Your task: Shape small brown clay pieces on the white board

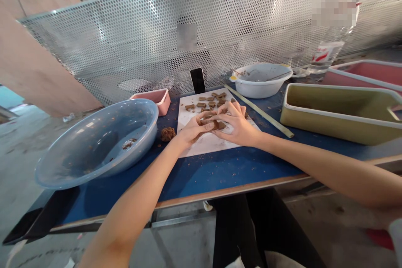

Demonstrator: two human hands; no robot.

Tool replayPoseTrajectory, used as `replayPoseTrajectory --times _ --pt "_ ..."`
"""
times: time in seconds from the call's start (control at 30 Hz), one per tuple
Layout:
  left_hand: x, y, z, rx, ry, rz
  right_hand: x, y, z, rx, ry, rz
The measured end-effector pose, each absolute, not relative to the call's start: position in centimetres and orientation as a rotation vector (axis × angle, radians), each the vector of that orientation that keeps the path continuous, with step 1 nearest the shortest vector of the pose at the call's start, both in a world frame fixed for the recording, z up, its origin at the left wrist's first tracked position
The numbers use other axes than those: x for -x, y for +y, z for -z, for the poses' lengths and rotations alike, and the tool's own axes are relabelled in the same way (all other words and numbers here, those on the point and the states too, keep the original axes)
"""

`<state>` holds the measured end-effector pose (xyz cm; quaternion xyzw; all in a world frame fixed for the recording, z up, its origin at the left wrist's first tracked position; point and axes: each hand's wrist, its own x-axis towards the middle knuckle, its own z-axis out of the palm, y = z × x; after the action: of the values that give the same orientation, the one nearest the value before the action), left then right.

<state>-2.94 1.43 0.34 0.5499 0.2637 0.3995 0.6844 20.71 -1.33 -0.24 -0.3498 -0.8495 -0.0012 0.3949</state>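
My left hand and my right hand meet over a white board. Between them is a brown, clay-like piece, with the fingers of both hands closed around it. The fingers cover part of its shape. Just beyond my hands, several small brown blocks lie on the board. A rough brown lump sits on the blue table left of the board, near my left wrist.
A large blue basin and a small pink box stand left. Behind the board leans a phone. On the right are a pale stick, a white basin, an olive planter, a pink planter and a bottle.
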Motion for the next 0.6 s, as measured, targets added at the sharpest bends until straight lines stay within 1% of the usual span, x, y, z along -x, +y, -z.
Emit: replayPoseTrajectory --times 0.6 --pt "2.94 1.24 -0.52 -1.198 0.642 -0.897 -20.66 -1.13 0.18 0.838 -2.183 0.012"
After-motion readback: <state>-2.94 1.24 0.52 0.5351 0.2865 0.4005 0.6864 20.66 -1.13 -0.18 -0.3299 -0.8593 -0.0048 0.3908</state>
